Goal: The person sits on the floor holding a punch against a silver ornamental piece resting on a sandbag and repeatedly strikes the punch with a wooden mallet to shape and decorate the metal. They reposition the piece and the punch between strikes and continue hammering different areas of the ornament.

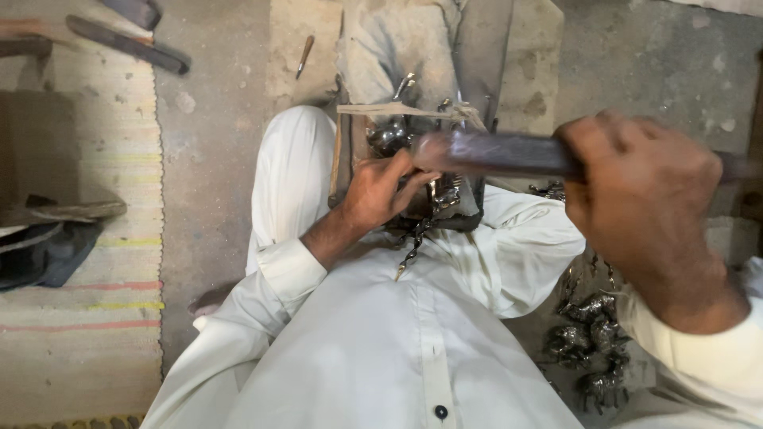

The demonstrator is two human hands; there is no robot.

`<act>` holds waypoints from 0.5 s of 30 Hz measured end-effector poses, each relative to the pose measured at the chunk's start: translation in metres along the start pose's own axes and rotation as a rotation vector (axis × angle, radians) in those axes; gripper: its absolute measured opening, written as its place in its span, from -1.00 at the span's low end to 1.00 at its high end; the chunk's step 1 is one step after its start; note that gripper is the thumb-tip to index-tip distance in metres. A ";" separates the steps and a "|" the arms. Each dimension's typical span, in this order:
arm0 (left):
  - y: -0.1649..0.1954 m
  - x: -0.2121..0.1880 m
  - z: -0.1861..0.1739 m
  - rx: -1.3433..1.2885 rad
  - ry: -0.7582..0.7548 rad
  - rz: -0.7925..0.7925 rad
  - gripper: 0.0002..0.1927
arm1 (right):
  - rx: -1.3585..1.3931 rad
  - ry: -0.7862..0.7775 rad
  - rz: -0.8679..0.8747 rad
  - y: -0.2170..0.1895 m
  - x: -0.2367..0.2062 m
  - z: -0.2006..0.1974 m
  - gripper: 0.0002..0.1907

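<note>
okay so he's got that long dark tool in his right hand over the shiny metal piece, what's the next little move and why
Probably draw the long dark tool across the shiny metal piece. The right hand grips one end while the other end lies over the piece, which the left hand steadies against the block, and the tool is motion-blurred.

Small floor-level metal workshop, hand tools only.

Person in white clothes sits on a bare, stained concrete floor [214, 159] w/ a striped woven mat [103, 334] alongside. Worn block [405, 40] in front serves as work stand, w/ shiny metal pieces [389, 139] fixed at it. Heap of small dark cast metal figures [592, 334] by the knee. Loose tools lying about: thin pointed tool [304, 56], long dark file-like bar [127, 44]. All dusty, no benches or machines.
</note>
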State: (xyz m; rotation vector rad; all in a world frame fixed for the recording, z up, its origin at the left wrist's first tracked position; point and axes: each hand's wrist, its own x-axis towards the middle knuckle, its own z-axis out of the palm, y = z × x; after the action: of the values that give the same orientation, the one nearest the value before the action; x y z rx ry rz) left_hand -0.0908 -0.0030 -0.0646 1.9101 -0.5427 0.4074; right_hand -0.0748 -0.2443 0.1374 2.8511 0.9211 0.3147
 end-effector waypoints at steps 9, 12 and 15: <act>0.000 0.002 -0.001 -0.596 0.256 -0.407 -0.74 | 0.405 -0.295 0.283 0.036 -0.027 0.031 -0.54; -0.002 0.009 -0.011 -0.595 0.112 -0.484 -0.68 | 0.874 -0.256 0.403 0.042 -0.043 0.054 -0.56; 0.000 0.017 -0.014 -0.457 -0.028 -0.322 -0.57 | 1.388 -0.262 0.600 0.041 -0.059 0.080 -0.61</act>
State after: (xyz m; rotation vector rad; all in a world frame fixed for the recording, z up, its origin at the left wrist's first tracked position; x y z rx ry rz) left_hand -0.0773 0.0069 -0.0509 1.5246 -0.3042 0.0391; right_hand -0.0799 -0.3165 0.0583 4.1417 0.1062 -1.0724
